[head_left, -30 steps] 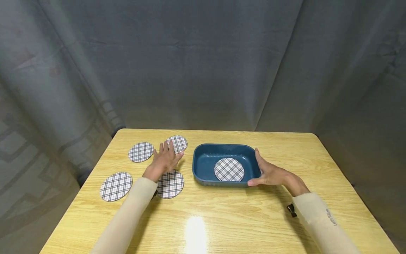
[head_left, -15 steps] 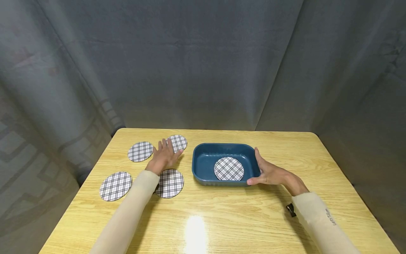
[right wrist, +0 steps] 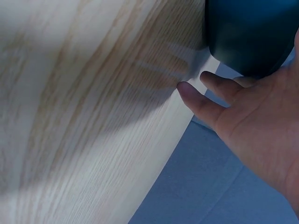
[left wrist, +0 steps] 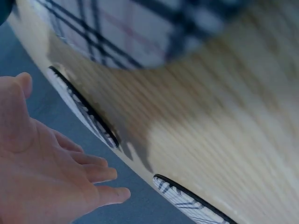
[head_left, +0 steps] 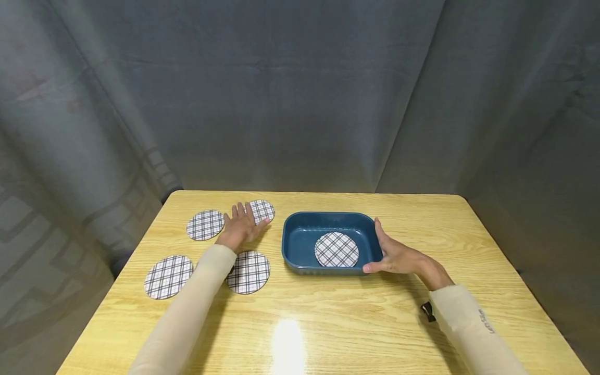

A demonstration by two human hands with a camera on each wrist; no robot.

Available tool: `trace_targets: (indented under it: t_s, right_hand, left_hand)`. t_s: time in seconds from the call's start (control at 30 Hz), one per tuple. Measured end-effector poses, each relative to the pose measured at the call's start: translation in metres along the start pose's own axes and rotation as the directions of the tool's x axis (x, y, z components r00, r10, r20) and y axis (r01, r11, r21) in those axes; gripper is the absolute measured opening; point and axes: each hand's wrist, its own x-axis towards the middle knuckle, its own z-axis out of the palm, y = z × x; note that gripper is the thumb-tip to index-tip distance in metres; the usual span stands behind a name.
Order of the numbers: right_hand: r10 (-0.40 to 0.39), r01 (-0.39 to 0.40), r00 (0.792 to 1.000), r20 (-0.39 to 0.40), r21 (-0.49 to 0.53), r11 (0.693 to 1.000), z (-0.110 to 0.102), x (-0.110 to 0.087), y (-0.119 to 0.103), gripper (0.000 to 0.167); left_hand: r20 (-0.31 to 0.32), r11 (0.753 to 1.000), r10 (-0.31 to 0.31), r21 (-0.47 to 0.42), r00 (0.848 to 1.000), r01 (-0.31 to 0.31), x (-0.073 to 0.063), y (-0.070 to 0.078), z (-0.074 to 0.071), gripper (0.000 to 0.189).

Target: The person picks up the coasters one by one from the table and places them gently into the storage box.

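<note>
My left hand [head_left: 240, 228] hovers above the table with its fingers spread, apart from the surface in the left wrist view. Its fingertips partly cover the far plaid round coaster [head_left: 263, 209] in the head view. Another coaster [head_left: 205, 225] lies just left of that hand, while a nearer coaster [head_left: 249, 273] is partly hidden by the left wrist. A blue rectangular baking dish [head_left: 300, 270] stands right of centre, and one coaster [head_left: 336, 250] lies flat inside it. My right hand [head_left: 397, 256] holds the dish's right end between thumb and index finger, thumb at the front corner.
A further plaid coaster [head_left: 169, 277] lies at the left of the wooden table [head_left: 337, 328], beside the left forearm. Grey curtains [head_left: 290, 94] hang behind the table and along both sides. A light reflection shows near the table's front.
My left hand has shifted slightly away from me over the table, fingers still spread. The right hand keeps its hold on the baking dish, and the coasters lie as before.
</note>
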Motion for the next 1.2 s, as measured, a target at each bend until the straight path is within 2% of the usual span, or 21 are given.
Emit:
trace_targets:
  t_s: [0.2, 0.43, 0.77, 0.97, 1.2]
  right_hand:
    - [0.005, -0.005, 1.0, -0.005, -0.001, 1.0, 0.001, 0.002, 0.0, 0.137]
    - [0.005, -0.005, 1.0, -0.007, 0.002, 1.0, 0.004, 0.004, 0.0, 0.137]
    - [-0.002, 0.002, 1.0, -0.03, -0.002, 1.0, 0.006, 0.007, -0.002, 0.137]
    - [0.01, -0.01, 1.0, -0.028, -0.018, 1.0, 0.007, 0.009, -0.002, 0.137]
    - [0.005, -0.005, 1.0, -0.021, -0.033, 0.999, 0.006, 0.014, -0.003, 0.135]
  left_hand:
    - [-0.017, 1.0, 0.017, -0.001, 1.0, -0.017, 0.005, -0.001, 0.001, 0.098]
    - [0.012, 0.999, 0.004, -0.038, 1.0, -0.004, 0.012, -0.006, 0.005, 0.107]
    - [0.021, 0.999, 0.0, -0.041, 1.0, 0.001, 0.017, -0.009, 0.004, 0.106]
    - [0.008, 1.0, -0.002, -0.026, 1.0, 0.003, 0.018, -0.006, 0.005, 0.105]
    - [-0.036, 0.999, 0.003, -0.034, 0.999, -0.004, 0.019, -0.003, 0.003, 0.106]
